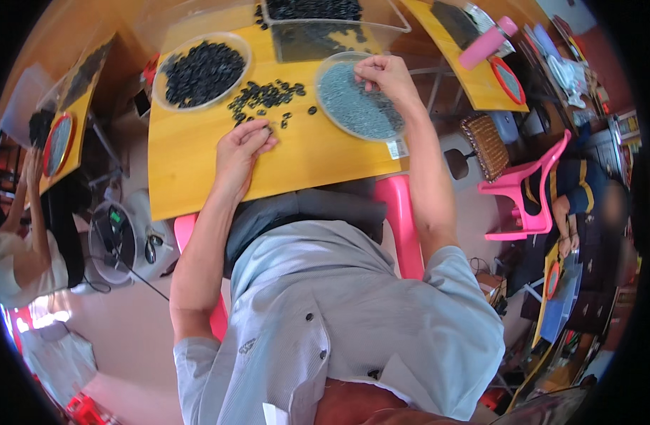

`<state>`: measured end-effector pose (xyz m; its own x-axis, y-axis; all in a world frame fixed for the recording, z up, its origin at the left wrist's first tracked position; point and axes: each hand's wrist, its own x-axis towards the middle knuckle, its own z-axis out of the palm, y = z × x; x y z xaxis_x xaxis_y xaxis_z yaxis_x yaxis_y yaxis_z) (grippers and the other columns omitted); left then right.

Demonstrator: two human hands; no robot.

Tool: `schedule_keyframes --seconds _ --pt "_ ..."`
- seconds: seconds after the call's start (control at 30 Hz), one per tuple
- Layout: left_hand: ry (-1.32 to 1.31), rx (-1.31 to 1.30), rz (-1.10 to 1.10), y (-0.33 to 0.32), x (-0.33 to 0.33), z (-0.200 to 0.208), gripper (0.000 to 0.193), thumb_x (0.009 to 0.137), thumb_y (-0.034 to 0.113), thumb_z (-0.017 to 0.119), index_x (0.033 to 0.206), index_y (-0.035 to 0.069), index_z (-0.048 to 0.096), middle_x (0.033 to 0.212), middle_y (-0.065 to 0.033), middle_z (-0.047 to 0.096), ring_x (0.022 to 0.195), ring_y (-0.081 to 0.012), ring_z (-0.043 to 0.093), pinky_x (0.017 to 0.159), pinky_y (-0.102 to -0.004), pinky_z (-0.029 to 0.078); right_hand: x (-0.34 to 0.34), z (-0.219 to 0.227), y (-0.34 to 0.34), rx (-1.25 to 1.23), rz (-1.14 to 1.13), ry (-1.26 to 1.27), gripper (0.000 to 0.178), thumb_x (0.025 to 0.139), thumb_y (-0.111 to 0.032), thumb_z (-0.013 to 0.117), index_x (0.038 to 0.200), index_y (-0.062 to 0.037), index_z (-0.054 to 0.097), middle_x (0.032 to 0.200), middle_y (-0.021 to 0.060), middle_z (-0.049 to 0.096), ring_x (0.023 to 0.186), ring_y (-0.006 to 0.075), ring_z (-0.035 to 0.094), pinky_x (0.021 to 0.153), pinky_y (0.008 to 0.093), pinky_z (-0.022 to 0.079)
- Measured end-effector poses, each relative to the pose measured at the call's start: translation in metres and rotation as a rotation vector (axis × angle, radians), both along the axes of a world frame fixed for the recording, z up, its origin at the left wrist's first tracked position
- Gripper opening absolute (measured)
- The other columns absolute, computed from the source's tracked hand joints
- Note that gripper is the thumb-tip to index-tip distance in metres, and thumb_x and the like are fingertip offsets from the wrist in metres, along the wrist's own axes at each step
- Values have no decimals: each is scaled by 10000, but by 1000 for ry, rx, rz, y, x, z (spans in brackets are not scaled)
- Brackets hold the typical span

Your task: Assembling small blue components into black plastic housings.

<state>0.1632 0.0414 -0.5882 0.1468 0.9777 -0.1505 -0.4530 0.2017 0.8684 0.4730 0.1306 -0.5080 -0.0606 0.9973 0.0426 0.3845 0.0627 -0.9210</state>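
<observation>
A small black piece is pinched in the left hand (241, 145), beside a loose pile of black pieces (265, 98) just beyond it. The right hand (383, 76), fingers bunched, is dipped into the dish of grey parts (357, 106); its grasp cannot be told. Much seems left: the bowl of black pieces (201, 71) beyond the left hand is full.

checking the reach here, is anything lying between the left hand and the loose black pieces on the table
Nothing visible does. The left hand rests on the yellow table at the near edge of the loose black pieces, fingertips right by the closest ones. The right hand is off to the side, over the dish of grey bits.
</observation>
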Motion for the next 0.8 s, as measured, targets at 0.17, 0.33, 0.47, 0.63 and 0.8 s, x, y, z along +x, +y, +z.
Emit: schedule_keyframes --seconds 0.17,0.33,0.47,0.63,0.8 --pt "-10 9 52 0 5 0 237 911 22 657 1130 -61 627 973 -121 690 864 -181 693 782 -259 554 -83 1 -40 27 216 71 132 890 -83 666 966 15 711 827 55 719 701 98 664 616 219 473" --pt "42 31 84 -1 10 1 189 904 -6 656 1089 -41 636 945 -113 702 837 -172 690 767 -246 556 -125 -41 -56 46 306 130 138 869 -54 672 968 35 709 832 77 730 749 132 715 679 249 553" --pt "66 34 89 -2 10 3 184 884 -20 657 1063 -62 648 922 -111 694 809 -150 677 746 -249 545 -122 -46 -61 31 272 124 128 904 -59 660 977 39 697 870 72 720 772 125 702 675 239 530" --pt "99 51 82 -1 10 0 191 902 0 663 1085 -49 635 931 -108 696 820 -158 685 753 -240 551 -117 -45 -61 30 289 38 134 903 -66 659 974 41 696 819 65 718 734 105 687 671 234 527" --pt "115 45 80 -3 12 2 199 899 2 670 1087 -53 635 932 -105 696 815 -154 683 756 -240 549 -117 -43 -64 18 303 1 148 895 -86 661 964 39 700 789 72 719 708 110 691 652 244 529"
